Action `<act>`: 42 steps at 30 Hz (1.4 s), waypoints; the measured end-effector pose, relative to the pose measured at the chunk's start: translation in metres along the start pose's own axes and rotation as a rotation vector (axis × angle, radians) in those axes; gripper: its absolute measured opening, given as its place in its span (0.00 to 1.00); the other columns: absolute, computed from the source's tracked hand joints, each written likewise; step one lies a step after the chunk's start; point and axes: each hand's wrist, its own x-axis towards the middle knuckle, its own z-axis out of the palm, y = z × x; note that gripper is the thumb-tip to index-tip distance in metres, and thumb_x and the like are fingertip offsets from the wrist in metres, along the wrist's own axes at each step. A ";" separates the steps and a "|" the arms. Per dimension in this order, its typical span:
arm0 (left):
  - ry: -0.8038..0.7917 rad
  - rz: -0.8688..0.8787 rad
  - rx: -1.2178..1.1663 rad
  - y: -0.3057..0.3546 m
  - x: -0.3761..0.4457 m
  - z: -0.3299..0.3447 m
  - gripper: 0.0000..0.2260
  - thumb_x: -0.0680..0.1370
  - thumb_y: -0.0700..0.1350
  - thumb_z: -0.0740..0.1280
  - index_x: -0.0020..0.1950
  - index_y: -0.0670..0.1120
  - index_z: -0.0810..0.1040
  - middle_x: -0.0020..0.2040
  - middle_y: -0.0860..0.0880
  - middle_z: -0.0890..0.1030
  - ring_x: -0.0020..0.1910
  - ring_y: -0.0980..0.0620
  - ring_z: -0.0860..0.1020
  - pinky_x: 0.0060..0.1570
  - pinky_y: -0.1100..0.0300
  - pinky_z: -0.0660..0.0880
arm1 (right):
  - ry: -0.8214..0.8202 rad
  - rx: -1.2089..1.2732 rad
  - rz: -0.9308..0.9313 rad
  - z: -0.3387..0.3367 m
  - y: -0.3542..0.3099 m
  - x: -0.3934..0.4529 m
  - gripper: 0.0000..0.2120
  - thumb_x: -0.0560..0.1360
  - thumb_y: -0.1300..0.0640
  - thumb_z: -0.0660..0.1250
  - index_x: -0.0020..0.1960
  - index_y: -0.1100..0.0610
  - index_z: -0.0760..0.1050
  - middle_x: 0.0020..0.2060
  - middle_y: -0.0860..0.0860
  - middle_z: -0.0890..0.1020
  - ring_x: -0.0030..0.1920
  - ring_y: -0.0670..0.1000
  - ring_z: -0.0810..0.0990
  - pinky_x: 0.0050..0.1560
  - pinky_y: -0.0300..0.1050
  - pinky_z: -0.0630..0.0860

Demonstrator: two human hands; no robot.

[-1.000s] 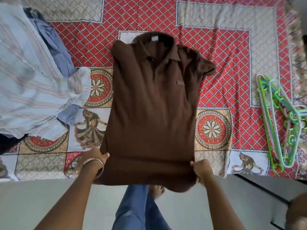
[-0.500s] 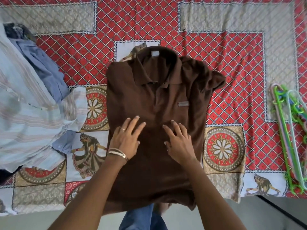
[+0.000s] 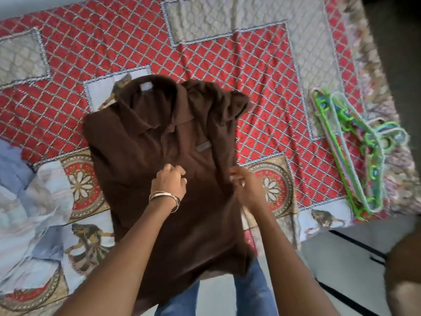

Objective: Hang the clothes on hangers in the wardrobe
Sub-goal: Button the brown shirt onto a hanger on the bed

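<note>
Brown shirt (image 3: pixel 159 179) lies face-up across the bed's (image 3: pixel 227 53) near edge. Left hand (image 3: pixel 169 181), fingers curled, rests on it; right hand (image 3: pixel 245 185) pinches its side. Hangers (image 3: pixel 355 156) lie at the bed's right edge.

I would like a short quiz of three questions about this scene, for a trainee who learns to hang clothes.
1. True or false: the brown polo shirt lies collar away from the person.
2. The hangers lie to which side of the shirt? A) left B) right
3. Fill in: the left hand wears bangles on its ____.

Key: 1 true. 2 B. 3 wrist.
</note>
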 end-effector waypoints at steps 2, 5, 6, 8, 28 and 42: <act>-0.035 0.083 -0.109 0.047 0.004 0.003 0.10 0.77 0.44 0.65 0.57 0.48 0.79 0.56 0.46 0.77 0.55 0.43 0.77 0.55 0.50 0.72 | 0.081 0.055 0.095 -0.041 0.024 0.001 0.10 0.77 0.62 0.65 0.57 0.57 0.79 0.45 0.54 0.84 0.46 0.52 0.82 0.47 0.42 0.75; -0.040 0.182 -0.229 0.106 0.010 0.008 0.08 0.75 0.43 0.66 0.53 0.48 0.81 0.52 0.47 0.82 0.50 0.44 0.80 0.54 0.52 0.75 | 0.291 0.217 0.194 -0.091 0.062 0.005 0.07 0.78 0.60 0.65 0.53 0.58 0.80 0.42 0.52 0.85 0.41 0.52 0.83 0.41 0.45 0.78; -0.038 0.184 -0.272 0.110 0.010 0.004 0.08 0.75 0.42 0.67 0.53 0.49 0.82 0.50 0.48 0.83 0.49 0.45 0.81 0.54 0.52 0.76 | 0.370 0.220 0.220 -0.093 0.066 0.006 0.07 0.78 0.60 0.65 0.51 0.59 0.80 0.40 0.52 0.84 0.39 0.52 0.82 0.37 0.43 0.74; -0.042 0.199 -0.340 0.163 0.011 0.018 0.08 0.75 0.42 0.67 0.51 0.48 0.83 0.46 0.48 0.85 0.46 0.47 0.82 0.53 0.55 0.77 | 0.577 0.171 0.331 -0.140 0.101 0.009 0.08 0.79 0.59 0.64 0.51 0.61 0.81 0.40 0.54 0.84 0.38 0.53 0.79 0.35 0.42 0.66; -0.152 0.060 -0.707 0.389 0.022 0.104 0.05 0.78 0.37 0.65 0.48 0.44 0.80 0.35 0.50 0.81 0.30 0.51 0.79 0.29 0.67 0.73 | 0.744 0.260 0.536 -0.320 0.257 0.058 0.04 0.74 0.59 0.71 0.48 0.58 0.82 0.41 0.53 0.83 0.35 0.47 0.75 0.38 0.46 0.75; 0.097 0.154 -1.081 0.376 0.031 -0.018 0.18 0.61 0.49 0.77 0.49 0.49 0.82 0.32 0.56 0.81 0.37 0.55 0.78 0.44 0.58 0.77 | 0.134 0.449 -0.289 -0.252 0.078 0.055 0.17 0.65 0.64 0.78 0.53 0.55 0.80 0.38 0.48 0.79 0.35 0.40 0.74 0.37 0.34 0.72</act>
